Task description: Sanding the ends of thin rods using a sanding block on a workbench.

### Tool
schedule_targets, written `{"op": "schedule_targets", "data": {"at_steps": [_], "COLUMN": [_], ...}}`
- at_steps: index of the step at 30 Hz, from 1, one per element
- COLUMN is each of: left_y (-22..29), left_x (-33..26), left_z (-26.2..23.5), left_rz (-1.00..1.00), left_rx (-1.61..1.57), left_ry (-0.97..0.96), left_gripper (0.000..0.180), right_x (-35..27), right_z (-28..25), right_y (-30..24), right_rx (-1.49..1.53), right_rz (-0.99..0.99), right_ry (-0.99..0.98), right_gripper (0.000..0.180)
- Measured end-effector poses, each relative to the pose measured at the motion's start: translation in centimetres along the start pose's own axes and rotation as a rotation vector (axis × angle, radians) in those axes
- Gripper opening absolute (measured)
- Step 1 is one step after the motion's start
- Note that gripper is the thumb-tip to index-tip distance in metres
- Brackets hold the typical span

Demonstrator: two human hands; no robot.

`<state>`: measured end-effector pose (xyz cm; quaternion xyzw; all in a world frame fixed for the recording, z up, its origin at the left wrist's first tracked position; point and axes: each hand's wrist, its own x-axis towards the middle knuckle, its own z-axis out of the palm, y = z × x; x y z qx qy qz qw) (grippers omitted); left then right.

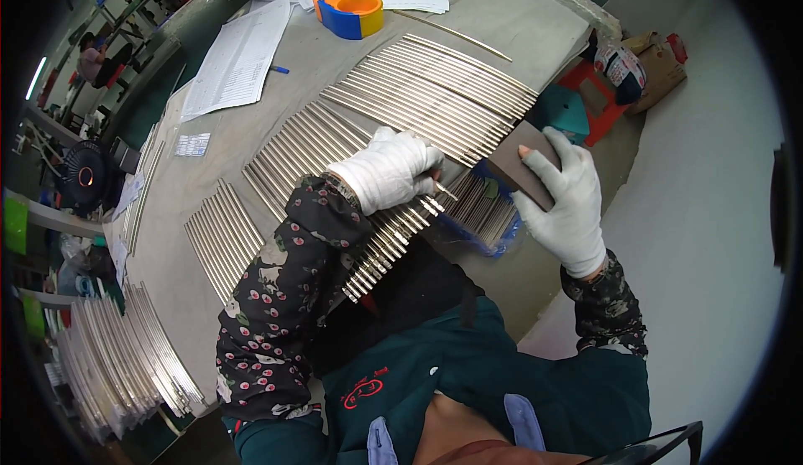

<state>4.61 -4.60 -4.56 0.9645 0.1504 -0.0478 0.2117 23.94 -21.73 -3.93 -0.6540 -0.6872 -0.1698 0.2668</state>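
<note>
My left hand (386, 171), in a white glove with bare fingertips, is closed over the rows of metal rods. A thin rod end (447, 191) pokes out by its fingertips; the rest is hidden under the hand. My right hand (573, 206), gloved in the same way, grips a brown rectangular block (508, 157), apart from the left hand and just past the rods' right ends. Silvery rods lie side by side in a far row (435, 101), a middle row (305, 143) and a near-left row (224, 237). Rods with stepped ends (389, 252) lie below my left forearm.
A blue plastic-lined container (502, 246) of rods stands below the table edge. On the table (176, 197) are papers (242, 59), an orange-and-blue tape dispenser (347, 15) and a blue pen (279, 69). Bundled rods (125, 365) sit lower left. A red stool (598, 109) stands right.
</note>
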Motion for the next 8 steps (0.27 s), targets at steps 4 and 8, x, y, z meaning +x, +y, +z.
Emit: {"op": "schedule_targets", "data": {"at_steps": [4,8], "left_y": [-0.8,-1.0], "left_x": [0.6,0.4], "left_z": [1.5,1.8], "left_rz": [0.072,0.073], "left_rx": [-0.248,-0.205], "left_ry": [0.2,0.227], "left_gripper": [0.014,0.017], "right_x": [0.1,0.0], "right_z": [0.1,0.2], "right_y": [-0.9,-3.5], "right_rx": [0.062,0.271], "right_rz": [-0.018,-0.164], "right_ry": [-0.014,-0.237], "right_gripper": [0.049,0.053]}}
